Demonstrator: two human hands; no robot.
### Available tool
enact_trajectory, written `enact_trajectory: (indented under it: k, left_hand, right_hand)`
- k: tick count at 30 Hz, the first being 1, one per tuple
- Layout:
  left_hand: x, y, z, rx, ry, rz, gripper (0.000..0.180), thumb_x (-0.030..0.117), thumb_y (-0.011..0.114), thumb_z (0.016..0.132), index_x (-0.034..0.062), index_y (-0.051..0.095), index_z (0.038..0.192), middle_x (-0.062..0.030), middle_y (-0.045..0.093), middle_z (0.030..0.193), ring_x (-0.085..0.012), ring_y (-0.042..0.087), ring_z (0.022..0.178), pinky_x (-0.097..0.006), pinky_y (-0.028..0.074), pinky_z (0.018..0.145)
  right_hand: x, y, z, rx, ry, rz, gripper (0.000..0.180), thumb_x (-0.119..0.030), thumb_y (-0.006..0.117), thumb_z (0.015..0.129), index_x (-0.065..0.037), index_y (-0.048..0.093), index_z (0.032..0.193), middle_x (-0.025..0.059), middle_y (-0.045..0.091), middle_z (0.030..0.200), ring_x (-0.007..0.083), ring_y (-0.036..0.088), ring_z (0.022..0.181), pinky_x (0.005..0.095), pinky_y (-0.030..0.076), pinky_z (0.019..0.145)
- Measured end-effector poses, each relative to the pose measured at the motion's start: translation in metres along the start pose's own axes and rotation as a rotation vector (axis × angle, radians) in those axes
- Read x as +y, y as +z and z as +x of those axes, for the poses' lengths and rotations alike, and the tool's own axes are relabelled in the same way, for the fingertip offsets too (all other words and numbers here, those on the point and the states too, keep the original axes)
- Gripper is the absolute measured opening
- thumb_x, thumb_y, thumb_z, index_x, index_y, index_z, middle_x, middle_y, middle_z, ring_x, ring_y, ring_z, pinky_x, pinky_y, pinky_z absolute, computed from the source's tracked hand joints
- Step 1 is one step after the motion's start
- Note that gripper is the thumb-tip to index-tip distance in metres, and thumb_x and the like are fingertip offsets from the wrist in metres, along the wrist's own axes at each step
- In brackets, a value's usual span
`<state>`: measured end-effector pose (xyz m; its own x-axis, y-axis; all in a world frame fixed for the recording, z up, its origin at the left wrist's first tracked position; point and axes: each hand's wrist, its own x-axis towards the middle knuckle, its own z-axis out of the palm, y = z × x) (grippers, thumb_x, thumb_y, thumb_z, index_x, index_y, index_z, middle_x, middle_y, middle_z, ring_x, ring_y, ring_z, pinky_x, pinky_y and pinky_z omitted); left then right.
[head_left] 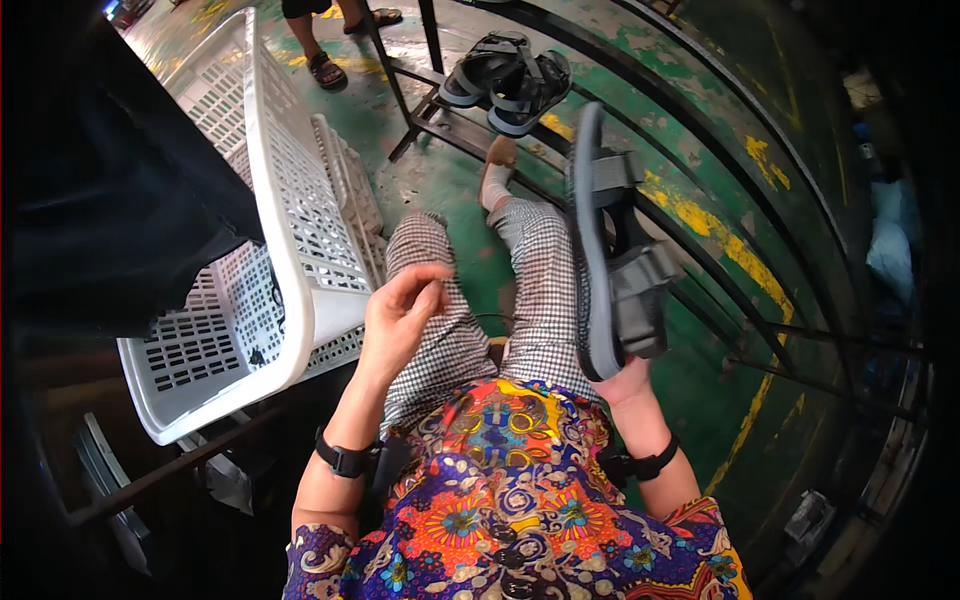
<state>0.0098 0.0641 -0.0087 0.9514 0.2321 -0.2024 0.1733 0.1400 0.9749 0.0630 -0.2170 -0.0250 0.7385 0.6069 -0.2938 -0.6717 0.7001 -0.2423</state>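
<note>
My right hand point(628, 382) is closed on the heel end of a grey and black strap sandal point(632, 285). The sandal stands nearly upright, toe up, with its thick grey sole edge toward the left; it hides most of the fingers. Over my left thigh, my left hand point(402, 312) has its fingers curled in toward the thumb. Whether anything small is pinched there cannot be made out. Ahead, a pair of similar dark sandals point(510, 85) rests on the bars of a black metal rack point(455, 130).
To my left stands a white slotted plastic basket point(290, 330), with a dark cloth point(110, 200) hanging over it. Another person's sandaled foot point(326, 70) is on the green floor point(400, 175) beyond. Curved black rack bars point(690, 130) run along my right side.
</note>
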Motion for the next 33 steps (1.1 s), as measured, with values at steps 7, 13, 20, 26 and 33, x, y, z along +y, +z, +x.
enact_trajectory:
  k: [7,13,20,26,33]
  left_hand:
    - [-0.064,-0.018,-0.009,-0.035,-0.189,0.113,0.017,0.004,0.050,0.094,-0.0008,0.061,0.105,-0.0002,0.058,0.078,-0.0068,0.054,0.071,-0.022,0.046,0.067]
    - [-0.083,-0.015,-0.010,-0.069,-0.226,0.199,0.017,0.003,0.049,0.094,-0.0011,0.061,0.105,-0.0003,0.058,0.076,-0.0069,0.054,0.070,-0.021,0.046,0.065]
    - [-0.081,-0.012,-0.005,-0.027,-0.249,0.145,0.017,0.002,0.049,0.094,-0.0006,0.062,0.105,-0.0007,0.058,0.075,-0.0062,0.054,0.070,-0.020,0.047,0.065]
    - [-0.088,-0.011,-0.008,0.003,-0.216,0.167,0.018,0.003,0.050,0.092,-0.0002,0.063,0.103,-0.0003,0.060,0.072,-0.0056,0.055,0.067,-0.021,0.047,0.064]
    - [-0.100,-0.015,-0.009,0.019,-0.167,0.372,0.020,0.009,0.050,0.092,0.0007,0.064,0.104,-0.0009,0.061,0.070,-0.0074,0.057,0.065,-0.024,0.047,0.062]
  right_hand:
    - [-0.004,0.002,0.008,-0.248,0.281,0.617,0.041,-0.026,0.050,0.094,-0.004,0.043,0.128,0.0065,0.048,0.103,0.0141,0.051,0.058,0.0249,0.034,0.046]
    - [0.005,-0.008,0.007,-0.353,0.309,0.615,0.049,-0.019,0.039,0.099,-0.023,0.028,0.147,0.0067,0.048,0.094,0.0112,0.049,0.046,0.0219,0.028,0.040]
    - [0.006,-0.010,0.009,-0.441,0.344,0.588,0.050,-0.019,0.037,0.100,-0.022,0.026,0.148,0.0079,0.047,0.092,0.0101,0.049,0.044,0.0219,0.027,0.038]
    - [0.005,-0.014,0.008,-0.408,0.363,0.478,0.045,-0.020,0.026,0.102,-0.025,0.030,0.147,0.0079,0.048,0.088,0.0113,0.052,0.044,0.0220,0.029,0.037]
    - [-0.014,-0.019,0.006,0.027,0.266,0.102,0.042,-0.035,0.052,0.091,0.003,0.052,0.110,0.0119,0.057,0.086,0.0181,0.048,0.048,0.0267,0.036,0.044]
